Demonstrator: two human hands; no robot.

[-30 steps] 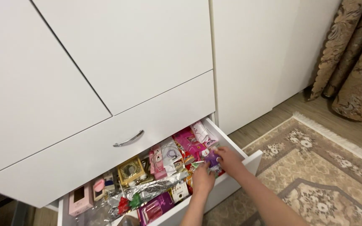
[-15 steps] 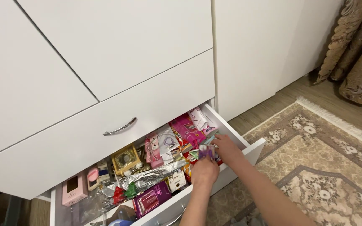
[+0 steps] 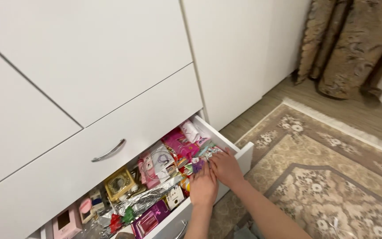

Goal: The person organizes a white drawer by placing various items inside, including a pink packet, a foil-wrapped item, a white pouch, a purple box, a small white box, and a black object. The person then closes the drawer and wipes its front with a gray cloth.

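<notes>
Both hands have come closer together than a moment ago, over the right end of the open white drawer (image 3: 244,152). The left hand (image 3: 203,186) lies flat with fingers together on the packets. The right hand (image 3: 225,168) sits just beside it, fingers loosely curled over the same heap. The small purple packet (image 3: 197,166), which was lifted between the fingers a second back, now peeks out at the left hand's fingertips, low among the other things; whether it is pinched or only touched, I cannot tell. To me this looks like pressing or sorting within the pile rather than taking anything out.

The drawer is crammed. There are glossy pink packets (image 3: 178,144), a gold patterned box (image 3: 118,183), crinkled silver foil (image 3: 149,197), a shiny purple case (image 3: 149,219) and a matte pink carton (image 3: 65,221). Above it, a smooth white drawer front carries a curved metal handle (image 3: 108,151). A woven beige rug (image 3: 323,177) covers the wood floor.
</notes>
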